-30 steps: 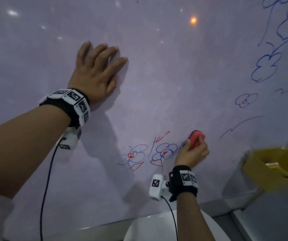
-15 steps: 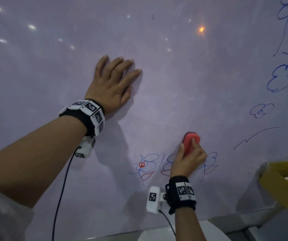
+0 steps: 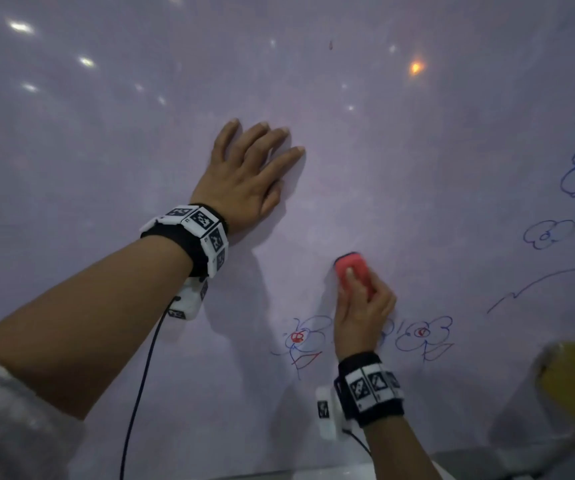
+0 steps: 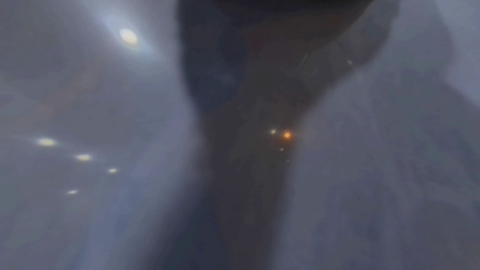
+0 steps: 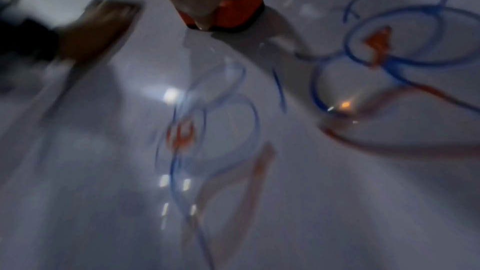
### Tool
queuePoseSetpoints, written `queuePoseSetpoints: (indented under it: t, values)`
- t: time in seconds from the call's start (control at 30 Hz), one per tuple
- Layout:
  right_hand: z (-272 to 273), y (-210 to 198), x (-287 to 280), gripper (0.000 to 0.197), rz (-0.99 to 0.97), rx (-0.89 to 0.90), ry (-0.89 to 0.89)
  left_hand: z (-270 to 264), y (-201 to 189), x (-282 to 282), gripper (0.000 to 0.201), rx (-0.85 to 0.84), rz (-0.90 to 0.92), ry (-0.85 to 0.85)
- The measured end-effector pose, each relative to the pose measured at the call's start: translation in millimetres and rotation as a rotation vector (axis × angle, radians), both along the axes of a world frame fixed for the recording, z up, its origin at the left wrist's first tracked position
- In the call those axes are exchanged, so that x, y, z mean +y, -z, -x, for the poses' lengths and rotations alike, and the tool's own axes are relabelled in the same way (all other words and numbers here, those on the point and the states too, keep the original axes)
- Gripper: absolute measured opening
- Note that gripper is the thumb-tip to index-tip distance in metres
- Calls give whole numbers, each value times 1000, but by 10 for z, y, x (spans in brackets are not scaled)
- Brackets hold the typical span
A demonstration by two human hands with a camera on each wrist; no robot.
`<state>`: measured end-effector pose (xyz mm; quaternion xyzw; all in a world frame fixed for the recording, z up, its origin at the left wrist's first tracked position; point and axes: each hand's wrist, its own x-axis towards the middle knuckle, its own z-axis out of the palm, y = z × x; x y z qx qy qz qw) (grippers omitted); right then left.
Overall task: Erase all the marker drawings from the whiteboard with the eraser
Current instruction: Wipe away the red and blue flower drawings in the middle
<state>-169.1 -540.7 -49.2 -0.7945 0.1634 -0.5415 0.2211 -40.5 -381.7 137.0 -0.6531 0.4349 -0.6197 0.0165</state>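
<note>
Eraser (image 3: 353, 273) pressed on whiteboard (image 3: 417, 168), gripped by right hand (image 3: 362, 311) fingers; has slid left, now just above, between two blue-red flowers (image 3: 421, 336). Left hand (image 3: 244, 178) stays flat, fingers spread. Both flowers, blue drawings at right remain.

Blurred whiteboard (image 4: 389, 151), light glints, dark shadow (image 4: 246, 110)

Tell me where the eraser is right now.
In the head view the red eraser sits low and right of centre on the whiteboard, gripped by the right hand, just above the two red-and-blue flower drawings and below-right of the flat left hand.
</note>
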Motion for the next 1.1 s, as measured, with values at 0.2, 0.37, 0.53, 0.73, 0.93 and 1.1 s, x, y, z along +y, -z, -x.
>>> queuePoseSetpoints:
  t: [0.2,0.37,0.53,0.73,0.93,1.1]
  values:
    - [153,761,-67,46,1050,270,-473,9,-12,0,44,-4,-7,2]
    - [3,236,69,40,820,59,-309,-1,-11,6,44,0,-10,10]
    - [40,900,237,35,986,165,-445,8,-12,0,44,-4,-5,17]
    - [-34,353,99,39,933,84,-434,30,-15,4,45,17,-12,-11]
    - [-120,255,128,31,738,-87,-298,44,-21,25,44,37,-12,-25]
    - [182,962,-99,28,1073,140,-365,30,125,38,44,11,41,13]
